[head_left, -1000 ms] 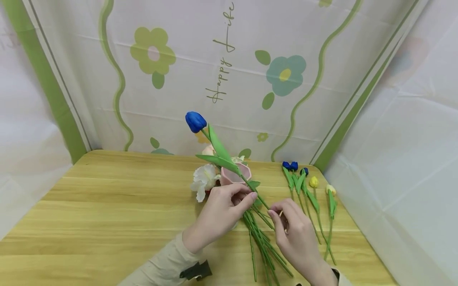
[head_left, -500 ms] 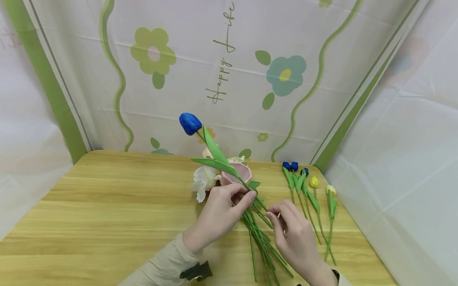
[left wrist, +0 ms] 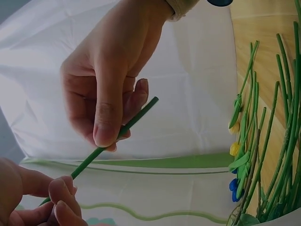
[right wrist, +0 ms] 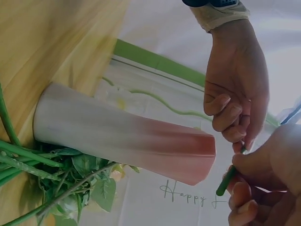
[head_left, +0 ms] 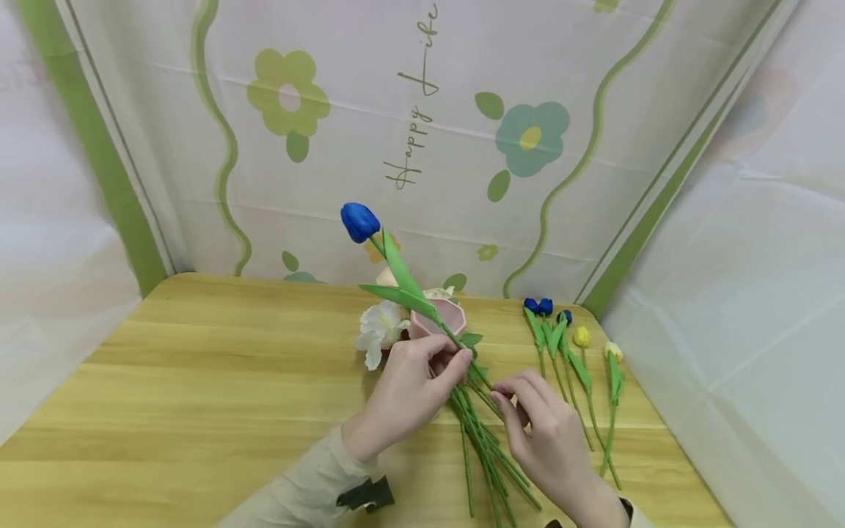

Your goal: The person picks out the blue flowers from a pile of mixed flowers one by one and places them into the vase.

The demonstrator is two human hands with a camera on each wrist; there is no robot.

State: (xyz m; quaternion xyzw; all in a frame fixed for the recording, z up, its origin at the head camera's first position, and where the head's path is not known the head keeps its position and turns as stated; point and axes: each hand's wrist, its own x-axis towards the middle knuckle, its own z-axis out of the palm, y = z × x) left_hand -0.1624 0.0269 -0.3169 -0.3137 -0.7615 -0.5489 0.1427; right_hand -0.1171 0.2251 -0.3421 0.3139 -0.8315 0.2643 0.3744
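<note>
A blue artificial tulip (head_left: pixel 359 222) slants up to the left, held above the table by both hands. My left hand (head_left: pixel 412 385) pinches the middle of its green stem, below the leaves. Lower down, near the cut end, my right hand (head_left: pixel 553 433) pinches the same stem. The left wrist view shows the stem end (left wrist: pixel 143 113) sticking out past the right thumb. Behind the left hand stands a pale vase with a pink rim (head_left: pixel 419 325); its tapering body (right wrist: pixel 127 132) shows whole in the right wrist view, upright on the table.
A bundle of green stems (head_left: pixel 485 440) lies on the wooden table (head_left: pixel 198 396) below the hands. White flowers (head_left: pixel 381 326) lie left of the vase. Several blue tulips (head_left: pixel 545 306), a yellow tulip (head_left: pixel 582 337) and a pale tulip (head_left: pixel 614 352) lie at the right. A printed curtain (head_left: pixel 370 132) hangs behind.
The tulip's bloom swung slightly left, then back right. Both hands keep their pinch on the stem, the right hand a little closer to the left. The head view has shifted slightly.
</note>
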